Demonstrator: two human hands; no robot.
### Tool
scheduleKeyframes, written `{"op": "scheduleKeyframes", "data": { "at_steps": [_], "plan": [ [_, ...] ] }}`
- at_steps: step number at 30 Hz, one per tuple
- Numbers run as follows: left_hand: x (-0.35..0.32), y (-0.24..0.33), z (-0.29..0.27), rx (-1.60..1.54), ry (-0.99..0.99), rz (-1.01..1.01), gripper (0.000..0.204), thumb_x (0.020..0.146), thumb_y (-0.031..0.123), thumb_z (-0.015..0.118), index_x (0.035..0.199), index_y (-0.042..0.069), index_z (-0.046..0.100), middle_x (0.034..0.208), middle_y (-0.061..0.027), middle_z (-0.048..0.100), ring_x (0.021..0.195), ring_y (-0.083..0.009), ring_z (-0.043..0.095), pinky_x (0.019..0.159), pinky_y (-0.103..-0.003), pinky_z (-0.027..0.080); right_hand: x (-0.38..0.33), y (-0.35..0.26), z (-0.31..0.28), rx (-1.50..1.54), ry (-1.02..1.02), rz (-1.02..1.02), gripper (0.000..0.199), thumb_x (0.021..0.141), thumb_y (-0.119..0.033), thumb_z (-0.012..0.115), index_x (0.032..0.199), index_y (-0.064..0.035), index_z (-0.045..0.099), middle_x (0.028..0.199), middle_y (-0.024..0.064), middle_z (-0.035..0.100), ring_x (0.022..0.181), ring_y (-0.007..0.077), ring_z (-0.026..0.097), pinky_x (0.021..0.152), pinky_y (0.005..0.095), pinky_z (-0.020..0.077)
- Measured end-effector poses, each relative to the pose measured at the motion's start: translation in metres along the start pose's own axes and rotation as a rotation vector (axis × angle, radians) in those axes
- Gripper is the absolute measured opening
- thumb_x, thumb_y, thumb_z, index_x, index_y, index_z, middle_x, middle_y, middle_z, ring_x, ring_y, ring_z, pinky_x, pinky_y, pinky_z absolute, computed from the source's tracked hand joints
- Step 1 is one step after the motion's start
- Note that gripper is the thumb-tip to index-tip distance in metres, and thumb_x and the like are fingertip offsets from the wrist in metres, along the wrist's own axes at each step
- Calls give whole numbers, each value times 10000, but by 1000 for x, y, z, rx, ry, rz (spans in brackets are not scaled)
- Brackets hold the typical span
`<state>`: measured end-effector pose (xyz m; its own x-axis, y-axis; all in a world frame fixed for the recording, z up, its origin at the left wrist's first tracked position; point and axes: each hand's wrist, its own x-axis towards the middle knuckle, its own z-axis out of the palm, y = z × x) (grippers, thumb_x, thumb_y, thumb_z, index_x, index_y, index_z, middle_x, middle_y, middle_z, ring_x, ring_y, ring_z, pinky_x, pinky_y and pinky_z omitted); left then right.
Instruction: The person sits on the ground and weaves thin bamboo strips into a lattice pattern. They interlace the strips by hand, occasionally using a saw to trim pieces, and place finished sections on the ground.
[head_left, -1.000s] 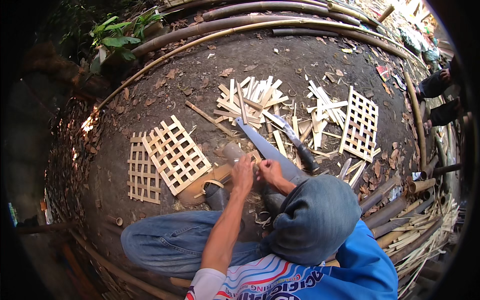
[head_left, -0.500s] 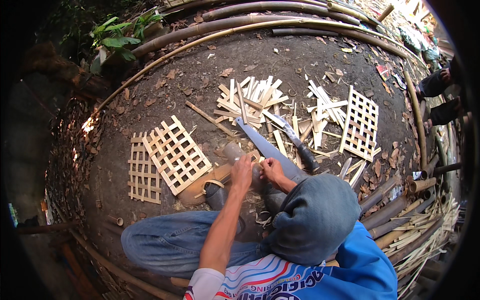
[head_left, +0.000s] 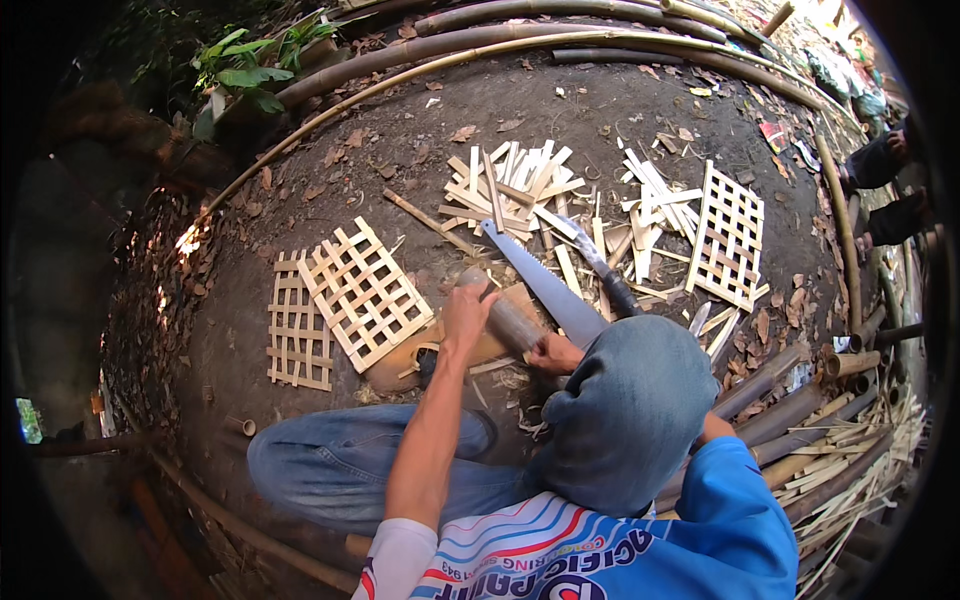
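A short grey-brown cylinder (head_left: 516, 325), seemingly bamboo or wood, slants between my hands in front of my raised knee. My left hand (head_left: 465, 318) is closed at its far left end. At the near right end, my right hand (head_left: 556, 354) grips it, partly hidden by the knee. Under the cylinder shows a flat brown wooden piece (head_left: 485, 345). Just beyond my right hand lies a hand saw (head_left: 548, 288), and right of it a curved blade with a dark handle (head_left: 618, 290). Two woven strip lattices (head_left: 365, 295) overlap left of my left hand.
Piles of pale bamboo strips (head_left: 520, 188) lie ahead, with another lattice (head_left: 727, 238) at right. Long bamboo poles (head_left: 450, 42) border the far side. Cut poles (head_left: 775, 425) and thin strips (head_left: 850, 470) fill the near right. Another person's legs (head_left: 893, 222) show at the right edge.
My hands have moved apart: the left slightly left, the right slightly right and down. The cylinder now shows at length between them. The whole view has shifted slightly.
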<state>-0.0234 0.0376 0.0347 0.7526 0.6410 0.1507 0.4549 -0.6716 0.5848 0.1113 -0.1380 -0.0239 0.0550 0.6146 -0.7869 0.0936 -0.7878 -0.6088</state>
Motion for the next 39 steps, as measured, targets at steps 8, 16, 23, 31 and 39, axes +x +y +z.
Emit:
{"op": "scheduleKeyframes", "data": {
  "at_steps": [8, 16, 23, 31, 39],
  "plan": [
    [47, -2, -70, -258, 181, -272, 488, 802, 338, 784, 1102, -34, 687, 850, -163, 732, 749, -181, 688, 671, -286, 512, -49, 27, -74, -60, 119, -20, 304, 970, -266, 560, 1112, -3, 613, 949, 113, 674, 831, 186, 650, 700, 314, 527],
    [64, 4, -116, -993, 247, -679, 344, 857, 256, 756, 1054, -17, 685, 949, -69, 684, 816, -163, 633, 770, -423, 570, -218, -64, -201, -98, 599, -391, 369, 978, -294, 553, 1194, -8, 639, 1031, 126, 702, 938, 205, 662, 802, 324, 520],
    [48, -2, -119, -1320, 285, -788, 326, 833, 278, 778, 1020, 52, 636, 906, -54, 657, 891, -239, 667, 893, -490, 521, -280, -188, -119, -482, 715, -763, 351, 969, -269, 574, 1239, -49, 613, 1157, 189, 660, 1041, 310, 654, 914, 381, 506],
    [44, 24, -106, -1356, 281, -801, 412, 830, 227, 781, 1110, -25, 614, 980, -108, 656, 903, -271, 665, 863, -493, 554, -92, -137, 13, -534, 749, -887, 324, 976, -347, 504, 946, -24, 499, 865, 230, 633, 780, 424, 617, 676, 514, 484],
    [29, 38, -76, -1190, 340, -903, 401, 818, 261, 793, 1059, -19, 635, 930, -77, 646, 825, -211, 634, 745, -427, 558, -78, -109, 25, -133, 466, -805, 304, 1025, -272, 412, 966, -1, 537, 722, 184, 591, 646, 347, 578, 610, 443, 428]
  ]
}}
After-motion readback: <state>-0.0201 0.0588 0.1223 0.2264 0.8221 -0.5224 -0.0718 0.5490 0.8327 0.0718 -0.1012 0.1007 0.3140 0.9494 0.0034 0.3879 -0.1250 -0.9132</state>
